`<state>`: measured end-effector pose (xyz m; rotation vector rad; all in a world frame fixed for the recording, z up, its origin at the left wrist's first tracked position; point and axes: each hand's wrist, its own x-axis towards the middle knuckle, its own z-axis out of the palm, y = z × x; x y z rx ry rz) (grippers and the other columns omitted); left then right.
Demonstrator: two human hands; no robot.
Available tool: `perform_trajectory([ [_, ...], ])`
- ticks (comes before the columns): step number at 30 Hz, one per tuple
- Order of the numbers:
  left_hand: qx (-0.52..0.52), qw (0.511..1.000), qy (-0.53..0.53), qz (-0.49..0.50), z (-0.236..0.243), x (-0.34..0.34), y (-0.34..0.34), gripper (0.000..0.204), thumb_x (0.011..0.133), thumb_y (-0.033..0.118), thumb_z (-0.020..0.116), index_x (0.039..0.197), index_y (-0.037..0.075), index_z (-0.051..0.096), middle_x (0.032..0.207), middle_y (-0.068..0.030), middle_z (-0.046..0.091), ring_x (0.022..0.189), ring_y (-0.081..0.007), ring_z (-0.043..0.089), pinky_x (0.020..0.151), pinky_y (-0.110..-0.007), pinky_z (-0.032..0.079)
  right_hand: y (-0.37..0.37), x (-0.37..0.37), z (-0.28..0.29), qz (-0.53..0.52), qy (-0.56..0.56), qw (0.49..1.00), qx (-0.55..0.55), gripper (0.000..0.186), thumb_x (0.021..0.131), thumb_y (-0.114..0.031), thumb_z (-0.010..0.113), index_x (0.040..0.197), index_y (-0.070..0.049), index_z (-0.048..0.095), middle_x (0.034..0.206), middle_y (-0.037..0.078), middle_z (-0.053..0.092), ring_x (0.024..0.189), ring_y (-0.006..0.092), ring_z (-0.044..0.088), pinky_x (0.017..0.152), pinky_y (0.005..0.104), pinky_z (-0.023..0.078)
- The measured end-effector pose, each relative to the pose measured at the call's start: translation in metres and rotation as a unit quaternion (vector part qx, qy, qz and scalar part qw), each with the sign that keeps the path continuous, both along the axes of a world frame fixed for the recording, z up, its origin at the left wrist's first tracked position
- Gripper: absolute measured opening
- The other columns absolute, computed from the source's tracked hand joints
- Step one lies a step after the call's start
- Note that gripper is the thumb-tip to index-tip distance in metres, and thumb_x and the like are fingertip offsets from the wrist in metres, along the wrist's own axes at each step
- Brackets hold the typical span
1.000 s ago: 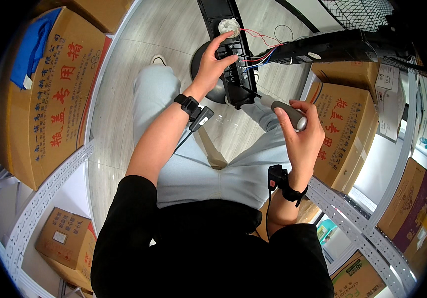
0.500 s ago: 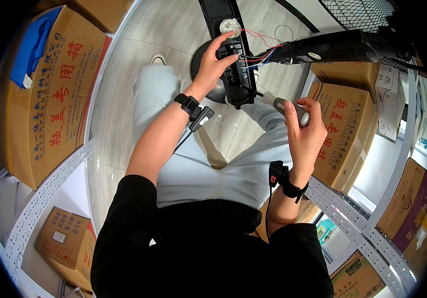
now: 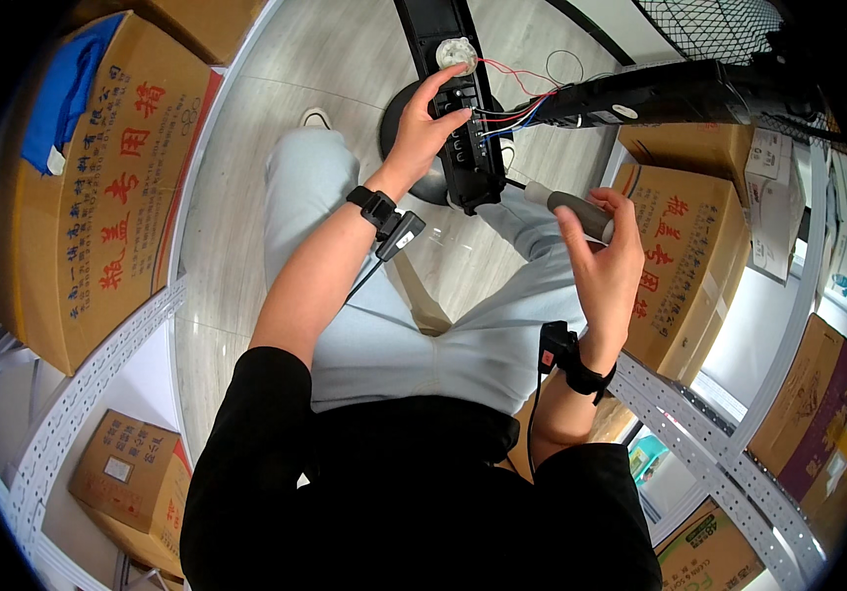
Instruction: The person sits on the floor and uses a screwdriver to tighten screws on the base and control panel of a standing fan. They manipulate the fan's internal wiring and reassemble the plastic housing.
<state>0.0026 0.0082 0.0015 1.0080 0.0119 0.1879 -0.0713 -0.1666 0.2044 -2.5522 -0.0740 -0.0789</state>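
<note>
A long black plastic housing, apparently part of a fan's stand, runs from the top edge down between my knees. My left hand grips its left side. The index finger reaches onto a round whitish part, and the thumb lies by the wire connections; the other fingers are mostly hidden. In my right hand is a screwdriver with a grey handle, held between thumb and fingers. Its shaft points left at the housing's lower end; whether the tip touches a screw cannot be made out. Thin coloured wires join the housing to a black arm.
A mesh fan guard is at the upper right. Cardboard boxes stand on metal shelves at both sides, including a large left box and a right box. A blue cloth lies on the left box. A round black base shows behind the housing.
My right fingers have shifted around the screwdriver handle, which looks turned, and the right wrist has moved slightly right. The housing's lower end has moved slightly. My left hand stays in place.
</note>
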Motion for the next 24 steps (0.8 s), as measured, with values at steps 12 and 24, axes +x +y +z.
perform_trajectory([
  [12,0.012,1.0,-0.005,0.009,0.0,0.0,-0.001,0.057,0.081,-0.01,0.061,0.134,0.007,0.047,0.125,-0.0045,0.054,0.108,-0.012,0.055,0.094,-0.026,0.045,-0.013,0.003,-0.012,-0.045,0.064,0.996,-0.052,0.023,0.084,-0.012,0.069,0.103,-0.006,0.06,0.099,0.01,0.063,0.076,0.0221,0.062,0.06,0.0311,0.048],
  [24,0.0,1.0,-0.009,0.004,0.001,-0.001,-0.002,0.057,0.081,-0.01,0.06,0.134,0.007,0.047,0.126,-0.0049,0.054,0.111,-0.0118,0.053,0.095,-0.027,0.045,-0.014,0.003,-0.001,-0.014,0.066,0.996,-0.066,0.029,0.08,-0.018,0.075,0.103,-0.004,0.062,0.089,0.009,0.063,0.065,0.016,0.061,0.059,0.0277,0.05],
])
